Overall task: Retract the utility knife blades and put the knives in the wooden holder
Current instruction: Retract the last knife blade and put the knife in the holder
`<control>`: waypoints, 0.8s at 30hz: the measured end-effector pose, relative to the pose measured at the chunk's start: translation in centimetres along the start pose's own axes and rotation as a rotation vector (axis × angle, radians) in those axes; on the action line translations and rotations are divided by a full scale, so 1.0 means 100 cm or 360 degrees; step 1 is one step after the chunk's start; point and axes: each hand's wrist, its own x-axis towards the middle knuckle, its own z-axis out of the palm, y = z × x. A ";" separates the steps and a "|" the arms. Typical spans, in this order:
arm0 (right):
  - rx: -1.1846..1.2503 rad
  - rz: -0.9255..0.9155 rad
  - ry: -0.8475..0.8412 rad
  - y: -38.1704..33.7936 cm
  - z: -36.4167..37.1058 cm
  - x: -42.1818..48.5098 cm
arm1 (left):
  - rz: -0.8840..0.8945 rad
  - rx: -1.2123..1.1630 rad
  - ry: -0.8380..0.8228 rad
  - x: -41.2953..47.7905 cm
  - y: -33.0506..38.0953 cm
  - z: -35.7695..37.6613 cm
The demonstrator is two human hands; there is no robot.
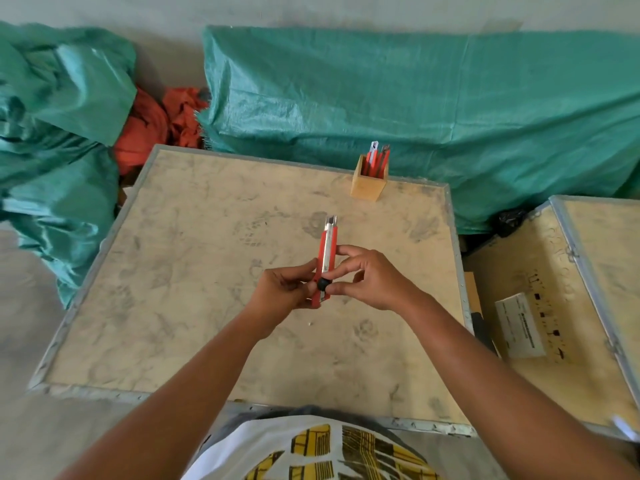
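We hold the red utility knife (pixel 325 261) upright above the wooden crate top (pixel 194 306), nearest us. Our left hand (pixel 284 289) wraps its fingers round the lower handle to steady it, while our right hand (pixel 367 282) pinches the black slider knob (pixel 323 284), probably to draw the blade in. Farther off, near the right far edge, stands the wooden holder (pixel 367 185), with knives already in it.

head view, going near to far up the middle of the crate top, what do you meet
near edge of the crate top → left hand and right hand holding the utility knife → bare dusty wood → wooden holder with knives in it → green tarp
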 end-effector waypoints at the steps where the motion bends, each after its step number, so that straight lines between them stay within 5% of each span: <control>1: -0.0027 -0.0007 -0.0011 -0.007 0.000 -0.001 | -0.0002 -0.0012 -0.0014 -0.001 0.002 -0.002; 24: -0.0074 -0.0041 0.0278 -0.029 0.002 -0.018 | 0.0091 0.0127 -0.0250 -0.004 0.035 -0.004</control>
